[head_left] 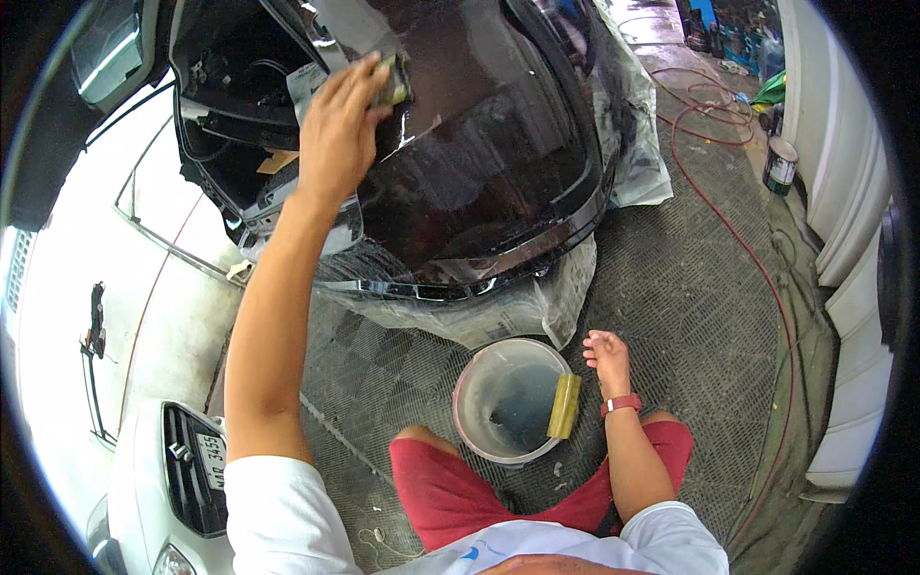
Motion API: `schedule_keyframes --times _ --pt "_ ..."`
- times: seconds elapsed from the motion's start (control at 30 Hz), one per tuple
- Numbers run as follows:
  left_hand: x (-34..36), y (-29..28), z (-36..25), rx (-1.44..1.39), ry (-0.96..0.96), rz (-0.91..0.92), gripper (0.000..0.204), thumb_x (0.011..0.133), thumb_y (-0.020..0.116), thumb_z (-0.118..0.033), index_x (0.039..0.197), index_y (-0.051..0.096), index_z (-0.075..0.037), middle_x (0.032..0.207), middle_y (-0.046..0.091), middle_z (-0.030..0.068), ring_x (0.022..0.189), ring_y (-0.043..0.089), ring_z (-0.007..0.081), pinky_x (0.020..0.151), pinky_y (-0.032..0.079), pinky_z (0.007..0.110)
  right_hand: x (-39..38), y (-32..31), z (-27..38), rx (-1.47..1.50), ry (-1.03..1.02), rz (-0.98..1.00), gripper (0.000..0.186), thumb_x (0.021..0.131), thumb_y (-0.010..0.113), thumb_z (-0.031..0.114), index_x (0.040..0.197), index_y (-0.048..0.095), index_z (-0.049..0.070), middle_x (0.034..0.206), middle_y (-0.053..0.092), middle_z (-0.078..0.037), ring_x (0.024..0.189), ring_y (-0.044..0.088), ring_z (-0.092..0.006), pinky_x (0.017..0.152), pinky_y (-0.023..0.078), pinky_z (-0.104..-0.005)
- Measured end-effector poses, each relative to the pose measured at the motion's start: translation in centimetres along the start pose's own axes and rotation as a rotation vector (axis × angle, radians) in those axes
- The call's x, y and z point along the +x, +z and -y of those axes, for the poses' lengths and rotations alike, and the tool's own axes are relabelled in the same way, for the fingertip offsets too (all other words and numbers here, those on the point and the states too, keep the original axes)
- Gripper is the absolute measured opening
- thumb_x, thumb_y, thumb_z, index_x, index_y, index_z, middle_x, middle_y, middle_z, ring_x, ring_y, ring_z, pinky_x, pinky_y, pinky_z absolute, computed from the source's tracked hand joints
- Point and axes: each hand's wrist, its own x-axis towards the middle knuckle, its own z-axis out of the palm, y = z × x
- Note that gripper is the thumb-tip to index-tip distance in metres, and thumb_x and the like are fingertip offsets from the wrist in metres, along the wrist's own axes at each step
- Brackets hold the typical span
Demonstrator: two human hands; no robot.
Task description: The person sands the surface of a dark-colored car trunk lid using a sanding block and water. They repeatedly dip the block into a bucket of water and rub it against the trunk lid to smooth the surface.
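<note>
My left hand [337,120] reaches far forward, its fingers closed over a yellowish sanding block [396,81], partly hidden by the fingers. They press on the wet, dark car body panel [479,153], which has a cloudy film in places. My right hand [606,360], with a red wristband, hovers beside the bucket. Its fingers are loosely curled and slightly apart, with nothing visible in them. Between my knees stands a pale round bucket [467,379] of murky water. A yellow-brown oblong block [565,406] leans across its right rim, close to my right wrist.
Masking sheet [565,287] hangs under the panel's lower edge and down its right side. A red hose [733,225] runs along the patterned floor on the right. A paint can [781,165] stands by the right wall. A white car [177,479] is at lower left.
</note>
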Motion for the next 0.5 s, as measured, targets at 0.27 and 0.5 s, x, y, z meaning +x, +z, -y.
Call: schedule_keyframes --times 0.27,0.5 --pt "3.8 0.5 0.4 0.087 0.047 -0.026 0.05 0.093 0.078 0.0 0.142 0.071 -0.007 0.154 0.069 0.0119 0.137 0.066 0.0388 0.115 0.054 0.05 0.5 -0.1 -0.4 0.021 0.013 0.006 0.025 0.112 0.069 0.023 0.128 0.074 0.004 0.108 0.08 -0.005 0.084 0.07 -0.0106 0.073 0.057 -0.0277" --pt "0.6 1.7 -2.1 -0.006 0.014 0.05 0.047 0.095 0.077 -0.006 0.142 0.07 -0.006 0.155 0.068 0.0132 0.14 0.064 0.0385 0.116 0.051 0.051 0.4 0.8 -0.7 -0.011 0.02 0.026 0.024 0.112 0.068 0.021 0.127 0.074 0.004 0.109 0.08 -0.006 0.084 0.07 -0.0112 0.074 0.057 -0.0283"
